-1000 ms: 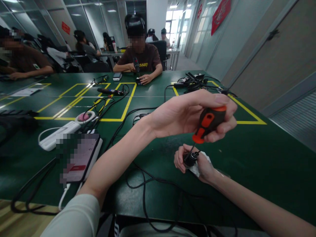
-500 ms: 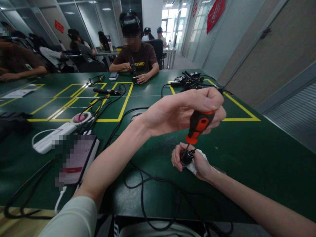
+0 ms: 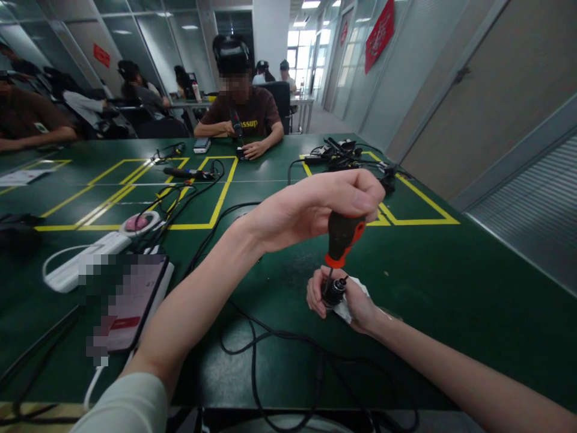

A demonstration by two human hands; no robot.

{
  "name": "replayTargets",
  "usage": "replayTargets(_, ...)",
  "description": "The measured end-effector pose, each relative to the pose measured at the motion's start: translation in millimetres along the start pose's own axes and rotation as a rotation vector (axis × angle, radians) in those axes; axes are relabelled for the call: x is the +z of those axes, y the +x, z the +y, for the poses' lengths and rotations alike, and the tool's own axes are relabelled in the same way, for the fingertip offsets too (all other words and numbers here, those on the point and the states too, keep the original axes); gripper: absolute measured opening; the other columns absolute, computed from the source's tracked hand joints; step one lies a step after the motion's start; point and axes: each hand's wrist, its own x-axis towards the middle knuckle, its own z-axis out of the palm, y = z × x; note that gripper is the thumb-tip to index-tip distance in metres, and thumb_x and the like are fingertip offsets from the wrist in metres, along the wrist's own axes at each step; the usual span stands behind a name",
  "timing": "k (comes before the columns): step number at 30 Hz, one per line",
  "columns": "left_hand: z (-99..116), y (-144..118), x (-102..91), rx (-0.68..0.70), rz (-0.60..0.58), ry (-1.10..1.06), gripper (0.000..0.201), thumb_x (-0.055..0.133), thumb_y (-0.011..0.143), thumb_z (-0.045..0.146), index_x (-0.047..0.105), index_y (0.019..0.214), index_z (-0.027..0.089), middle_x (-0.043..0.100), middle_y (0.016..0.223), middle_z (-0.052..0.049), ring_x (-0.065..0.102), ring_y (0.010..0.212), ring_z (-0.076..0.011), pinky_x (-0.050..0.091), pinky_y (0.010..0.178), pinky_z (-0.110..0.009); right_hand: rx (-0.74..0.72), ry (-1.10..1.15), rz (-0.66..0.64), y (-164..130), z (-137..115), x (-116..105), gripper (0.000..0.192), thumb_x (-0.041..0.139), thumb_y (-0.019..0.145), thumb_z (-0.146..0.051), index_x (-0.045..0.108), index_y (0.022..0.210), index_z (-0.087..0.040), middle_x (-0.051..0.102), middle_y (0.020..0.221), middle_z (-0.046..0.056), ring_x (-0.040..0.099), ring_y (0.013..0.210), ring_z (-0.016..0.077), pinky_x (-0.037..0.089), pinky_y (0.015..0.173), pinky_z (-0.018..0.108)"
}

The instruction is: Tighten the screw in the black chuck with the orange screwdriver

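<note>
A small dark cylindrical part [image 3: 334, 293] is held upright in the right hand [image 3: 349, 300], whose fingers are curled around it together with a scrap of white paper or cloth [image 3: 349, 304], low over the near part of the green table [image 3: 451, 288]. Just above it, a screwdriver [image 3: 340, 237] with a black and orange handle is clenched in the left hand [image 3: 324, 204], the fist closed over the top of the handle; its thin shaft is pointed down and its tip is set on the top of the part. Black cables [image 3: 261, 343] are looped across the table below the forearms. To the left, a phone [image 3: 128, 300] is laid flat beside a white power strip [image 3: 85, 261]. Further off, yellow lines [image 3: 220, 198] are marked on the tabletop and a heap of black cords and adapters [image 3: 342, 153] is seen at the right. At the far edge, a seated person in a brown shirt [image 3: 247, 117] is seen with both hands resting on the table.
</note>
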Motion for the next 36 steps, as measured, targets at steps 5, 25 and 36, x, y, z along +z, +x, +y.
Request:
replayTargets(5, 0.5, -2.0, -1.8, 0.006, 0.031, 0.083, 0.028, 0.08, 0.08, 0.041, 0.07, 0.081, 0.014, 0.059, 0.079, 0.001, 0.053, 0.074, -0.008, 0.043, 0.064, -0.021, 0.009, -0.013, 0.002, 0.3, 1.0, -0.6, 0.05, 0.064, 0.096, -0.056, 0.067, 0.063, -0.019, 0.059, 0.048, 0.0, 0.053, 0.048, 0.0174, 0.045, 0.06, 0.033)
replayTargets(25, 2.8, -0.2, 9.7, -0.073, 0.118, 0.092, 0.04, 0.084, 0.072, 0.037, 0.049, 0.071, 0.018, 0.045, 0.065, 0.007, 0.041, 0.057, -0.0056, 0.031, 0.051, -0.022, 0.005, -0.024, 0.016, 1.2, 1.8, -0.3, 0.052, 0.065, 0.094, -0.059, 0.067, 0.061, -0.019, 0.058, 0.048, 0.0, 0.053, 0.048, 0.0171, 0.045, 0.059, 0.033)
replayTargets(36, -0.2, 3.2, 10.9, 0.006, 0.056, 0.069, 0.036, 0.081, 0.077, 0.037, 0.051, 0.073, 0.017, 0.05, 0.063, 0.006, 0.046, 0.059, -0.0055, 0.035, 0.056, -0.021, 0.003, -0.009, 0.018, 0.9, 1.1, -0.8, 0.049, 0.065, 0.094, -0.057, 0.068, 0.063, -0.019, 0.059, 0.049, 0.001, 0.052, 0.047, 0.0175, 0.044, 0.059, 0.034)
